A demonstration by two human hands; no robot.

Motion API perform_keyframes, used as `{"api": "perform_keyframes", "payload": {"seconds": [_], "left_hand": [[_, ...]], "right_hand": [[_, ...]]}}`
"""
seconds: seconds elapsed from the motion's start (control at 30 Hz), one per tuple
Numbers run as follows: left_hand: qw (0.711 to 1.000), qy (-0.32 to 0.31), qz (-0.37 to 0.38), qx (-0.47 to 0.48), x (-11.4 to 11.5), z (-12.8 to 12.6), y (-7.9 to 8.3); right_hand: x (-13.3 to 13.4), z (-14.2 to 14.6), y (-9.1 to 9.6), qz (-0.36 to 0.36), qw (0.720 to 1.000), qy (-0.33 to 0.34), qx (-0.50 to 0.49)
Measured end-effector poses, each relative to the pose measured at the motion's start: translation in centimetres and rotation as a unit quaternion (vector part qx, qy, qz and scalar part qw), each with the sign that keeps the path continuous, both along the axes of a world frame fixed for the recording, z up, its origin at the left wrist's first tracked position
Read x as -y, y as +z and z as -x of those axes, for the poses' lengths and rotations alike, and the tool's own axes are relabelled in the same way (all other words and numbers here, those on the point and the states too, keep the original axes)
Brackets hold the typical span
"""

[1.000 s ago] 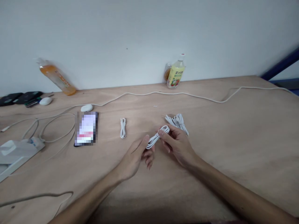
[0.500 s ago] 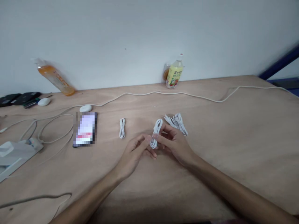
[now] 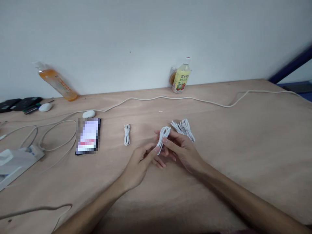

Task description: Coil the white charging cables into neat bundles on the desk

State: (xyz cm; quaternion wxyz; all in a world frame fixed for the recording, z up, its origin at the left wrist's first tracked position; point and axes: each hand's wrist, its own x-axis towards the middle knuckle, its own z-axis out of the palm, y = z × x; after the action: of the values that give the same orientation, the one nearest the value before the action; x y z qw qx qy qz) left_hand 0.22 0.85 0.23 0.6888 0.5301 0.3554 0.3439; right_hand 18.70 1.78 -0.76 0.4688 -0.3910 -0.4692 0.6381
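Between my two hands, above the middle of the table, is a coiled white cable (image 3: 163, 134). My left hand (image 3: 142, 159) pinches its lower end with the thumb on top. My right hand (image 3: 184, 148) grips the coil from the right, thumb pressed on its side and fingers behind it. Just beyond my right hand lies a pile of bundled white cables (image 3: 185, 128). One more coiled white cable (image 3: 126, 135) lies by itself on the table to the left of my hands.
A phone (image 3: 88, 136) with a blurred screen lies left, near a white oval case (image 3: 88, 114). An orange drink bottle (image 3: 57, 83) leans on the wall; a yellow-labelled bottle (image 3: 181, 78) stands at the back. A long white cord (image 3: 146, 98) crosses the table (image 3: 243, 146).
The coiled cable in my hands has turned and tilted, its top loop now leaning right. My fingers have shifted on it, and the left thumb sits lower on the coil.
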Motion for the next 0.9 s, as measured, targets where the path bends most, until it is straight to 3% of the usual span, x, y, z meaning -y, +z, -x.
{"api": "perform_keyframes", "payload": {"seconds": [0.17, 0.27, 0.4, 0.53, 0.6, 0.7, 0.9], "left_hand": [[0.998, -0.027, 0.048, 0.032, -0.1, -0.1, 0.0], [0.999, -0.025, 0.043, 0.018, 0.0, -0.1, 0.0], [0.999, 0.005, 0.037, -0.011, 0.3, 0.0, -0.3], [0.999, 0.021, 0.032, -0.028, 0.6, -0.1, -0.8], [0.999, 0.025, 0.025, -0.032, 0.6, -0.1, -1.0], [0.999, 0.029, 0.016, -0.034, 0.7, -0.1, -1.0], [0.995, 0.063, -0.038, -0.069, 0.9, 0.0, -0.7]], "right_hand": [[-0.1, -0.1, 0.1, -0.006, 0.999, 0.031, -0.018], [0.1, 0.1, 0.1, -0.006, 1.000, 0.008, -0.003], [-0.1, -0.2, 0.6, -0.051, 0.995, -0.080, 0.041], [-1.1, -1.5, 1.9, -0.101, 0.967, -0.200, 0.119], [-1.6, -2.4, 2.4, -0.126, 0.935, -0.269, 0.195], [-2.2, -3.6, 2.5, -0.189, 0.844, -0.360, 0.349], [-2.7, -4.2, 0.4, -0.254, 0.729, -0.343, 0.536]]}}
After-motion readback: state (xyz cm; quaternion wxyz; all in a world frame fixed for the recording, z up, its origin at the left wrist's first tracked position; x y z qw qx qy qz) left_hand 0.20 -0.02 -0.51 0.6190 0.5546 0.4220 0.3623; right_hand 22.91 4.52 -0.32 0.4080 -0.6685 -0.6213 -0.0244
